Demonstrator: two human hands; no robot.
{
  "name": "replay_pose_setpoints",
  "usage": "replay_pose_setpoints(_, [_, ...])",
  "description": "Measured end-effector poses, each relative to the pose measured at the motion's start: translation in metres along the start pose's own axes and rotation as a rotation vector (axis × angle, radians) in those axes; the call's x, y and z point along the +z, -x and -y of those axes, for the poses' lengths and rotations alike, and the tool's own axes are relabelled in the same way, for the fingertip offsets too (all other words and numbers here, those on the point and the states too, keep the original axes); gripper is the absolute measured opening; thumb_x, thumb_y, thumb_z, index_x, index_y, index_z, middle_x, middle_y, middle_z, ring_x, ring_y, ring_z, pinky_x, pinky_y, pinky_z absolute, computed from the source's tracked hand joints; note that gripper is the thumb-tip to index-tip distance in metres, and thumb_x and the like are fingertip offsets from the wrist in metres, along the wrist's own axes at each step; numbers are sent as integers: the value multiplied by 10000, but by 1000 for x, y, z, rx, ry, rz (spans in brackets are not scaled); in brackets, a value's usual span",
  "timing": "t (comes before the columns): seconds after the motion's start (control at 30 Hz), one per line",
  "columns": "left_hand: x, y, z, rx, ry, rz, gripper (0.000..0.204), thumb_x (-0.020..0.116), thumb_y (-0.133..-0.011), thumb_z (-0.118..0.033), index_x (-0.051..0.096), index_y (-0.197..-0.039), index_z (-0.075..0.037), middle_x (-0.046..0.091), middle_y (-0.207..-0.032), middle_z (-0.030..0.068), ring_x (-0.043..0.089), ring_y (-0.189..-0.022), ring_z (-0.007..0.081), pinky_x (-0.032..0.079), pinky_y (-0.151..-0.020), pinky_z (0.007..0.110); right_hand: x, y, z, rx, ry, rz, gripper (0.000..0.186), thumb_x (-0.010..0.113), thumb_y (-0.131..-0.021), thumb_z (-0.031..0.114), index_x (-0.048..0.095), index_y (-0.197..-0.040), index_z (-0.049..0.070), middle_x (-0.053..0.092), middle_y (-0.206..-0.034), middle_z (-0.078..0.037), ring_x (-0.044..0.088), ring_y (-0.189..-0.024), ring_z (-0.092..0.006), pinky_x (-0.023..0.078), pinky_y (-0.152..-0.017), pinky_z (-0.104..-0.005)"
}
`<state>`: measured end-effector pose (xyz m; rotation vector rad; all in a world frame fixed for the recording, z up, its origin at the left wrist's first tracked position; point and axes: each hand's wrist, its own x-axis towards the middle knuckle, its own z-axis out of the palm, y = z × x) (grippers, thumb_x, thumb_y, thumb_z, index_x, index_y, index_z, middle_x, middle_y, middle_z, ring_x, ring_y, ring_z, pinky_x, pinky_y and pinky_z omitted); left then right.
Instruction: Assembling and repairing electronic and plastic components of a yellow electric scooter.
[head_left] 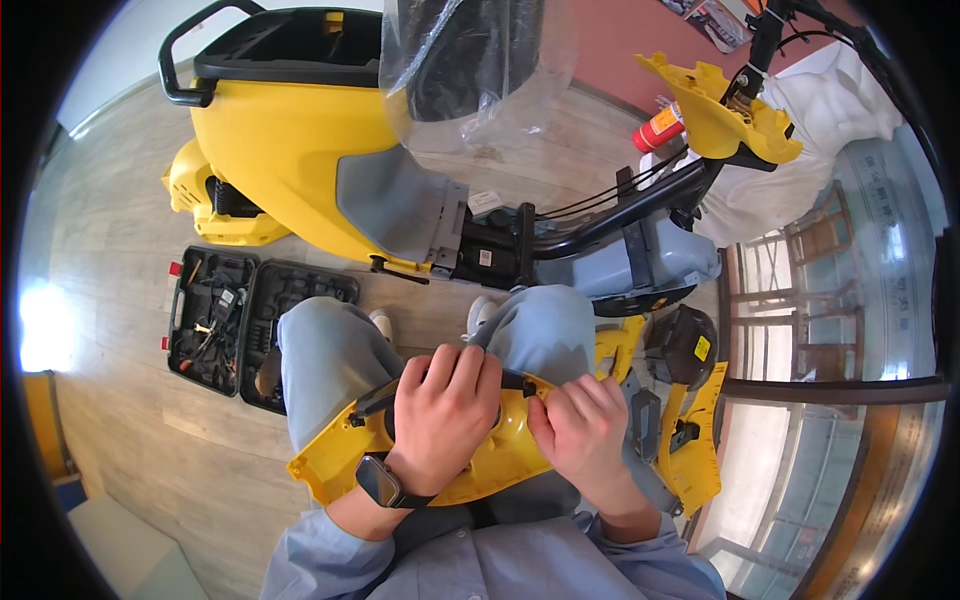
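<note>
A yellow plastic scooter panel [325,455] lies across my lap, its hollow inner side facing up. Along its far edge runs a dark trim piece [376,401], partly covered by my left hand. My left hand [447,400], with a watch on the wrist, is closed over the middle of the panel and this trim, fingertips hidden beyond the edge. At the panel's right end, my right hand [582,425] is closed on the rim, fingers curled and thumb beside the trim's end.
Ahead stands a partly stripped yellow scooter [280,150], its seat wrapped in clear plastic [470,80]. An open black toolbox [215,320] lies on the floor to the left. Loose yellow panels [690,460] and a dark box-shaped part [682,345] lie to the right. A red extinguisher [657,130] stands behind.
</note>
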<state>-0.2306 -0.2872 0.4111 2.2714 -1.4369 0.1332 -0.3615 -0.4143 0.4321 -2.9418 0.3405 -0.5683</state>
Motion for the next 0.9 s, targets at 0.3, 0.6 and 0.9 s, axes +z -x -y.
replay_pose_setpoints(0.3, [-2,-1,1,6,-10,-20,239,628,-712,-120,636,-946,-78,593,-946,22,578,-871,188,457,-742,308,5,1,-2,2,-58,-57,283,715,-765,96,467,-629,97,464,-578,-37,471,-549,-236,345,-544,-364])
replay_pose_setpoints(0.6, [-31,1,11,-50,-80,80,433,660,-817,-155,593,-1235,-61,595,-1023,60,577,-1006,241,423,-969,431,-14,26,-21,638,-1478,-429,240,450,-808,213,324,-628,115,405,-588,-43,364,-567,-164,312,-546,-307])
replay_pose_setpoints(0.9, [-89,57,47,-342,362,-184,396,762,-774,-106,631,-1144,-52,648,-1089,133,601,-1003,345,450,-915,424,-19,45,-55,815,-2158,-368,255,429,-798,286,302,-649,122,399,-639,-44,401,-587,-182,367,-527,-281])
